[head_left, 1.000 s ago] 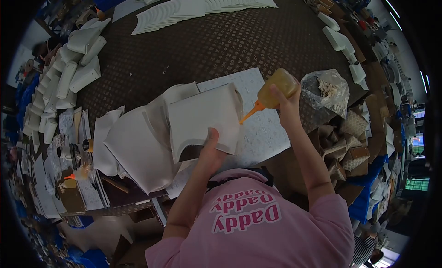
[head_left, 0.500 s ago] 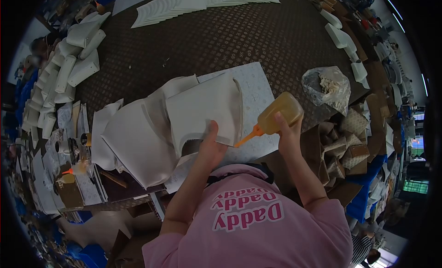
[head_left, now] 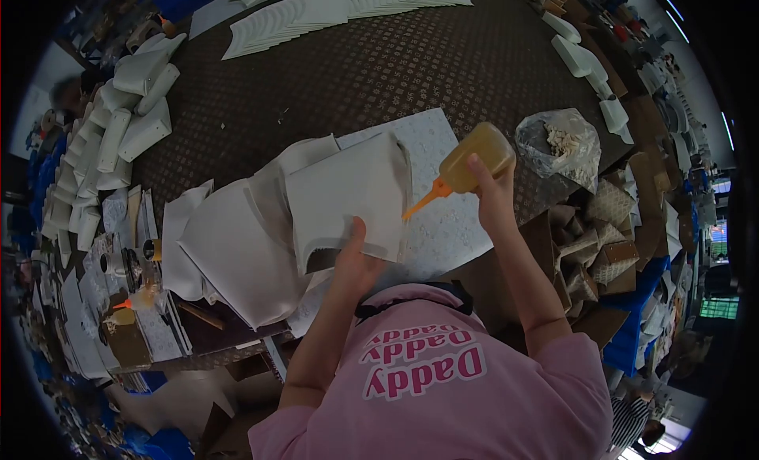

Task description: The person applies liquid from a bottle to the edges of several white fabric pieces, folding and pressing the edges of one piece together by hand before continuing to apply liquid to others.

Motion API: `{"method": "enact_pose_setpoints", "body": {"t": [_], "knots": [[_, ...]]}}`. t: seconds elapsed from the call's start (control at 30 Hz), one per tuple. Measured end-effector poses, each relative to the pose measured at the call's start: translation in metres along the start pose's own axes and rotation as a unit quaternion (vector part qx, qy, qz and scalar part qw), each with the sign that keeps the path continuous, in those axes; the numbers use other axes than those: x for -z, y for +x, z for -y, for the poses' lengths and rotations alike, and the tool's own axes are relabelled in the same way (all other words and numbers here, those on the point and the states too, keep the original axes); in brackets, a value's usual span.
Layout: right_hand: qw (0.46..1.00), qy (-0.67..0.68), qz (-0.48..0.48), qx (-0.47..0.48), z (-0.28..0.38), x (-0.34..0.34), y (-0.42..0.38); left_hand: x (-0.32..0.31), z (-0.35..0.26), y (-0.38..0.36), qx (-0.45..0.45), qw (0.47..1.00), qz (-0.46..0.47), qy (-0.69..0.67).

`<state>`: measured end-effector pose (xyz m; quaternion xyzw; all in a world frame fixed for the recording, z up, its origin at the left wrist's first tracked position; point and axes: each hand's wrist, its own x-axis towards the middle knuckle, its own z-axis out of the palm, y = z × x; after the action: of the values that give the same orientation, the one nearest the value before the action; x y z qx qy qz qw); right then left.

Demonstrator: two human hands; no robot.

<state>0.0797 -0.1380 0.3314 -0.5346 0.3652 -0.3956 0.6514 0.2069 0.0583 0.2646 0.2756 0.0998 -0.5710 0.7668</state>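
My left hand [head_left: 360, 264] grips the near edge of a white leather-like panel [head_left: 348, 193], thumb on top and fingers underneath. In my right hand [head_left: 496, 193] is a clear squeeze bottle [head_left: 479, 155] of yellowish liquid, tilted with its orange nozzle [head_left: 427, 199] pointing down-left. The nozzle tip meets the panel's right edge, about halfway along it. Several more white panels [head_left: 237, 246] lie overlapped to the left. Beneath the panel is a pale speckled sheet [head_left: 451, 230].
White moulded pieces [head_left: 146, 132] are piled at the left, and fanned white strips [head_left: 292, 21] lie at the back. A plastic bag with pale scraps [head_left: 560, 143] sits at the right, near a box of patterned pieces [head_left: 605, 246]. Another orange-tipped bottle [head_left: 122, 314] lies at lower left.
The nozzle has moved away from me, from the panel's near right corner up along its right edge. My left hand and the panel have shifted slightly toward me.
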Motion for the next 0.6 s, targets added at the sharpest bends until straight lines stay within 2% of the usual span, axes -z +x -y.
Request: {"method": "enact_pose_setpoints", "body": {"t": [0.17, 0.27, 0.33, 0.53, 0.6], "knots": [[1.0, 0.01, 0.006, 0.017, 0.006, -0.009, 0.047, 0.012, -0.008, -0.01, 0.032, 0.998, 0.047, -0.02], [1.0, -0.013, 0.015, 0.015, 0.012, -0.017, 0.063, 0.013, -0.008, -0.013, 0.009, 0.999, 0.04, -0.005], [0.999, -0.024, 0.016, 0.016, 0.014, -0.02, 0.073, 0.017, -0.011, -0.013, 0.016, 0.997, 0.069, -0.031], [0.991, -0.048, 0.022, 0.12, 0.011, -0.033, 0.085, 0.026, -0.01, -0.011, 0.025, 0.996, 0.071, -0.037], [0.978, -0.098, 0.034, 0.179, 0.013, -0.034, 0.083, 0.024, -0.01, -0.01, 0.018, 0.997, 0.077, -0.024]]}}
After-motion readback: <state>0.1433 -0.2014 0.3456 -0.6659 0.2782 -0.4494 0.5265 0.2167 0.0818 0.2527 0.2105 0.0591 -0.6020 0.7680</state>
